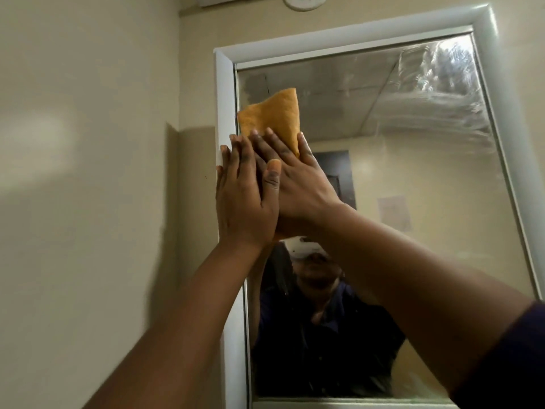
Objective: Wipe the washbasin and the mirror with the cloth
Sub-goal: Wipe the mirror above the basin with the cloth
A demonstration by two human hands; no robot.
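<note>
Nearest the head camera are two bare forearms reaching up and away, the right one ending in a dark sleeve (513,358) at the frame's lower right corner. The left hand (241,196) lies with straight fingers flat, its fingertips on the white mirror frame (225,113), and its thumb crosses over the right hand (295,178). The right hand is also spread wide, fingers straight, pressing the orange cloth (274,119) against the mirror (427,172) near its upper left corner. Most of the cloth sticks up beyond the fingertips, its long axis running upward along the frame edge; a bit of it shows below the palms too. Both hands sit on it together, the right more squarely.

The glass to the right carries hazy streaks, heaviest toward the upper right, so the next stroke probably wants to travel rightward across the top. The washbasin is out of view. Around the mirror are a cream wall (88,143) and a round ceiling fitting (303,1).
</note>
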